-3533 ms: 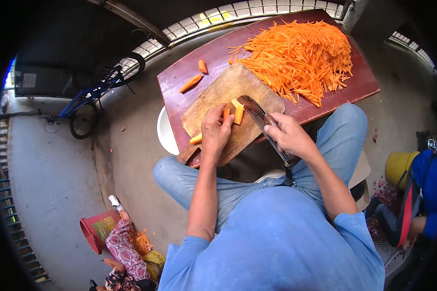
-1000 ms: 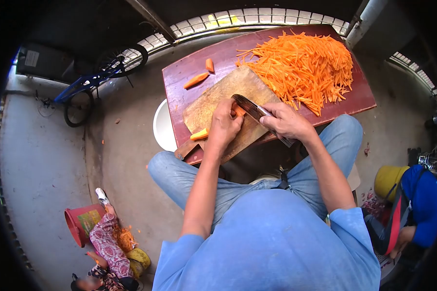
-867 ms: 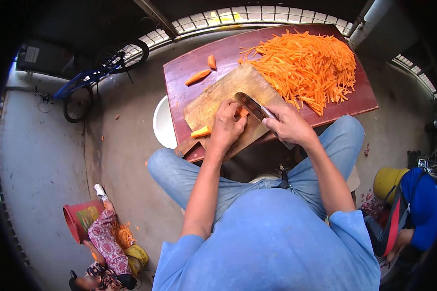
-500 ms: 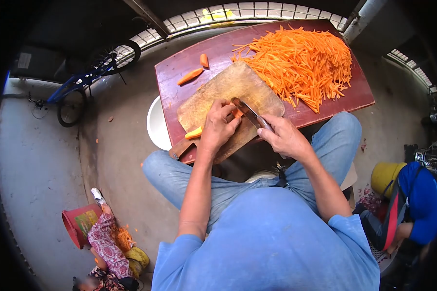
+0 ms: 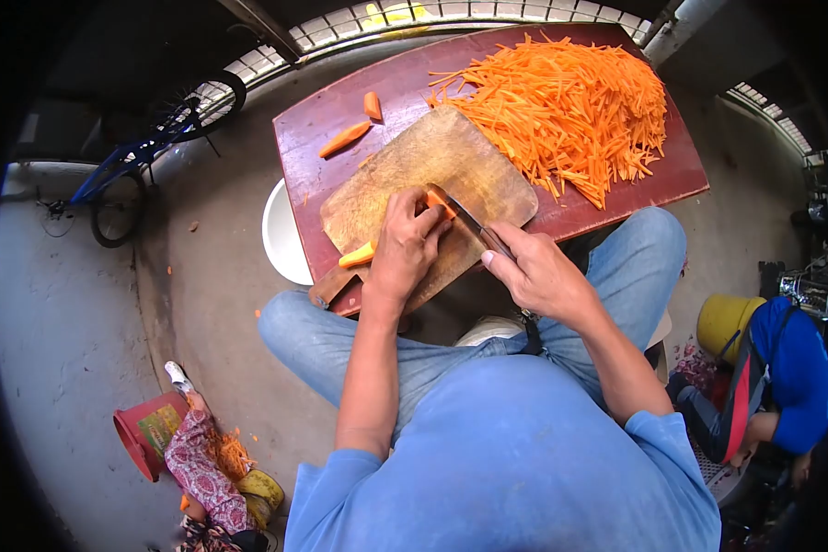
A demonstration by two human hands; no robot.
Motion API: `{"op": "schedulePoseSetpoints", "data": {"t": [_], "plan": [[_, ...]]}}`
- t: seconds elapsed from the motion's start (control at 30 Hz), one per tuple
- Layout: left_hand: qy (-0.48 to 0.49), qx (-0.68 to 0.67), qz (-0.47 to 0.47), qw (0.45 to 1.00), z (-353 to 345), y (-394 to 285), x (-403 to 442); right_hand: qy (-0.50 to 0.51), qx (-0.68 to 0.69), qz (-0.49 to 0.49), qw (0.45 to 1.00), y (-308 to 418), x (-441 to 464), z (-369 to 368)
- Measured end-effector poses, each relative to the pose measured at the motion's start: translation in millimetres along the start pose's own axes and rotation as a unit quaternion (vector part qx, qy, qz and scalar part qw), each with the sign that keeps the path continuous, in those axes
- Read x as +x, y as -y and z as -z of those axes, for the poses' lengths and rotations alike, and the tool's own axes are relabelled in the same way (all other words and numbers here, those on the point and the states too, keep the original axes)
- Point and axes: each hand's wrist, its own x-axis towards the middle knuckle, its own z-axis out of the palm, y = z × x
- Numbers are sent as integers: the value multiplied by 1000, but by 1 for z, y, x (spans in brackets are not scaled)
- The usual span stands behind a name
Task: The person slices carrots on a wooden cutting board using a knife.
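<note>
My left hand [image 5: 407, 241] presses a carrot piece [image 5: 440, 201] against the wooden cutting board [image 5: 483, 166], its fingers curled over it. The handle of a knife [image 5: 470, 223] is in my right hand [image 5: 538, 269], and the dark blade lies against the carrot, close to my left fingertips. A yellowish-orange carrot piece [image 5: 357, 255] rests on the board beside my left wrist. Beyond the board, two more pieces lie on the table: a long carrot piece [image 5: 344, 140] and a short carrot piece [image 5: 372, 106]. A big heap of carrot strips [image 5: 561, 106] covers the table's right side.
The dark red table [image 5: 304, 129] stands over my crossed legs, with a white basin [image 5: 285, 235] by its left edge. A blue bicycle [image 5: 124, 175] leans at the far left. People sit at lower left and right, near a red bucket [image 5: 147, 432] and a yellow bucket [image 5: 722, 322].
The view has shifted slightly, so the table appears a little further left and higher. Both hands stay at the carrot, and the knife blade has shifted slightly against it.
</note>
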Motion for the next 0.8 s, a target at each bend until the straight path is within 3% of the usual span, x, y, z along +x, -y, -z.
{"op": "schedulePoseSetpoints", "data": {"t": [0.4, 0.53, 0.8], "plan": [[4, -29, 3, 1000, 0, 3, 0, -13, -74, 13, 997, -1, 11, -15], [4, -30, 0, 1000, 2, -2, 4, -43, -51, 58, 996, -8, 38, -27], [10, -38, 28, 999, -1, 4, -2, -9, -64, 12, 998, 13, 10, -12]]}}
